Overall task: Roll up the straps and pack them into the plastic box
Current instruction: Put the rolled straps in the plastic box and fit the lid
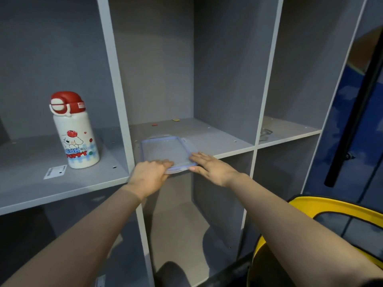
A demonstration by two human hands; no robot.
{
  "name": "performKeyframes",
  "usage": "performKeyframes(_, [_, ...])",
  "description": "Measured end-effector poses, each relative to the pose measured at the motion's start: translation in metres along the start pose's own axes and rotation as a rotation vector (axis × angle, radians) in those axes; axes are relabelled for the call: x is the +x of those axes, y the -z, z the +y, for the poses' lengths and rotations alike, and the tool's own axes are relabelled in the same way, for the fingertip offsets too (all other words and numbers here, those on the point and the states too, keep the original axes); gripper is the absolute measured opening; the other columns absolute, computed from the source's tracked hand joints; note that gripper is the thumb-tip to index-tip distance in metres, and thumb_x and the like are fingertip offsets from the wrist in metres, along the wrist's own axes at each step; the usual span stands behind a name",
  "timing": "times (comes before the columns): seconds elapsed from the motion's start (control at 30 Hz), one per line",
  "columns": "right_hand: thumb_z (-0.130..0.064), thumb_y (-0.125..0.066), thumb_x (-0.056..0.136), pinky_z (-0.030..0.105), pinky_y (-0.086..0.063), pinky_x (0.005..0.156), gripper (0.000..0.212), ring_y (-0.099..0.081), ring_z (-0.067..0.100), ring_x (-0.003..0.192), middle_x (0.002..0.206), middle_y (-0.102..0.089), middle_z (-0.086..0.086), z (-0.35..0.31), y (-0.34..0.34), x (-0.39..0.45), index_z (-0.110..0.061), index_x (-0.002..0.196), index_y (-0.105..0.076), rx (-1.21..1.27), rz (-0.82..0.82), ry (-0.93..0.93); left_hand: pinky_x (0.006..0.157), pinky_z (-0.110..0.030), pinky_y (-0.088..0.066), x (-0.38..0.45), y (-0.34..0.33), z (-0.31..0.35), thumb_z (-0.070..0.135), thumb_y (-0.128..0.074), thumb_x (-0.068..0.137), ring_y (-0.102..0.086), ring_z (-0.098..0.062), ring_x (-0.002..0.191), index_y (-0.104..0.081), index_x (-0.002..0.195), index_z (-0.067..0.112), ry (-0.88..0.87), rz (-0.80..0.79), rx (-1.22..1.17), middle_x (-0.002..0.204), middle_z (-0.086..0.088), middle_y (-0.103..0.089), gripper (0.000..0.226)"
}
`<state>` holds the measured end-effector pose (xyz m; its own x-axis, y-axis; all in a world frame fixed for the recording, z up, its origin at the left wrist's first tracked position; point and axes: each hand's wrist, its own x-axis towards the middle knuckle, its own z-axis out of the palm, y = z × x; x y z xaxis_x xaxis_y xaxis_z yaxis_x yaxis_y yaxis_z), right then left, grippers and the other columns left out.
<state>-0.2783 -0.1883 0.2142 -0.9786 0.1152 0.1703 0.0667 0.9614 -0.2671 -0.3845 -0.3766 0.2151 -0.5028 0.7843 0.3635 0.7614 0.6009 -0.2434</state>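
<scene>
Flat clear plastic box lid with blue rim [167, 151] lies on grey shelf [217, 139], long axis pointing away; left hand [150, 176] grips near-left corner, right hand [209, 167] lies flat, fingers straight, on near-right edge.

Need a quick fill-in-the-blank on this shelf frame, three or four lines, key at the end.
1. The clear plastic box with the blue rim sits in the ____ shelf compartment.
2. The water bottle has a ____ cap.
3. The left hand and right hand both touch the box at its ____ edge.
4. The bottle stands to the ____ of the box.

Missing words: middle; red; near; left
</scene>
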Motion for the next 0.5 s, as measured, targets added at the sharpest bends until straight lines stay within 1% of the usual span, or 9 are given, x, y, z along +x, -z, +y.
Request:
performKeyframes(0.07, [-0.045,-0.036,0.097,0.031,-0.014,0.118,0.052,-0.011,0.009,0.145,0.156,-0.022,-0.008,0.006,0.002,-0.010,-0.025,0.145,-0.031,0.016,0.016,0.008,0.076,-0.033,-0.052,-0.005,-0.001,-0.002,0.041,-0.048,0.094,-0.065,-0.021,0.103,-0.051,0.130,0.036,-0.053,0.093,-0.047,0.127,0.007,-0.061,0.037])
performKeyframes(0.1, [-0.044,-0.040,0.097,0.033,-0.019,0.117,0.051,-0.014,0.009,0.144,0.155,-0.024,-0.008,0.009,0.002,-0.016,-0.025,0.144,-0.034,-0.006,0.029,0.022,0.065,-0.032,-0.054,-0.007,0.000,-0.003,0.040,-0.059,0.088,-0.069,-0.020,0.090,-0.060,0.120,0.035,-0.095,0.152,-0.062,0.115,0.007,-0.068,0.033])
performKeyframes(0.17, [-0.036,-0.047,0.096,0.036,-0.033,0.110,0.045,-0.025,0.012,0.141,0.151,-0.034,-0.007,0.014,0.003,-0.026,-0.025,0.139,-0.041,-0.085,0.096,0.046,0.041,-0.025,-0.048,-0.011,0.006,-0.001,0.039,-0.079,0.069,-0.069,-0.016,0.059,-0.072,0.096,0.034,-0.167,0.228,-0.029,0.085,0.009,-0.074,0.028])
performKeyframes(0.2, [-0.032,-0.048,0.096,0.037,-0.039,0.104,0.040,-0.033,0.015,0.137,0.147,-0.040,-0.005,0.014,0.004,-0.031,-0.024,0.136,-0.045,-0.108,0.165,0.046,0.035,-0.021,-0.044,-0.014,0.011,0.002,0.041,-0.080,0.067,-0.067,-0.014,0.050,-0.074,0.088,0.033,-0.173,0.270,-0.027,0.076,0.010,-0.074,0.023])
performKeyframes(0.23, [-0.027,-0.049,0.096,0.039,-0.044,0.098,0.036,-0.041,0.017,0.132,0.141,-0.048,-0.003,0.015,0.005,-0.035,-0.022,0.132,-0.049,-0.118,0.249,0.038,0.034,-0.019,-0.041,-0.014,0.017,0.007,0.044,-0.072,0.073,-0.065,-0.014,0.048,-0.074,0.083,0.032,-0.200,0.321,-0.042,0.071,0.010,-0.073,0.016])
performKeyframes(0.3, [-0.018,-0.047,0.095,0.043,-0.050,0.086,0.029,-0.054,0.024,0.119,0.128,-0.058,0.001,0.014,0.008,-0.045,-0.020,0.123,-0.056,-0.127,0.403,0.025,0.036,-0.018,-0.041,-0.012,0.028,0.018,0.051,-0.046,0.085,-0.066,-0.014,0.049,-0.074,0.079,0.030,-0.239,0.425,-0.120,0.066,0.009,-0.071,0.036])
performKeyframes(0.33, [-0.015,-0.047,0.094,0.044,-0.051,0.082,0.029,-0.058,0.027,0.114,0.124,-0.061,0.003,0.015,0.011,-0.051,-0.019,0.121,-0.058,-0.134,0.460,0.026,0.038,-0.019,-0.043,-0.012,0.036,0.025,0.053,-0.039,0.087,-0.066,-0.014,0.051,-0.074,0.078,0.029,-0.243,0.459,-0.166,0.065,0.008,-0.071,0.044])
performKeyframes(0.4, [-0.012,-0.048,0.091,0.046,-0.053,0.075,0.030,-0.064,0.030,0.103,0.119,-0.065,0.004,0.019,0.022,-0.068,-0.018,0.116,-0.061,-0.169,0.559,0.049,0.046,-0.024,-0.051,-0.008,0.046,0.031,0.056,-0.040,0.088,-0.070,-0.015,0.061,-0.074,0.084,0.026,-0.287,0.472,-0.255,0.074,0.006,-0.074,0.045])
performKeyframes(0.5, [-0.023,-0.041,0.088,0.042,-0.055,0.062,0.033,-0.069,0.031,0.086,0.106,-0.071,0.003,0.029,0.042,-0.099,-0.016,0.110,-0.065,-0.250,0.676,0.053,0.064,-0.031,-0.056,-0.002,0.051,0.029,0.044,-0.063,0.077,-0.072,-0.020,0.076,-0.063,0.102,0.034,-0.254,0.438,-0.352,0.094,0.004,-0.074,0.027])
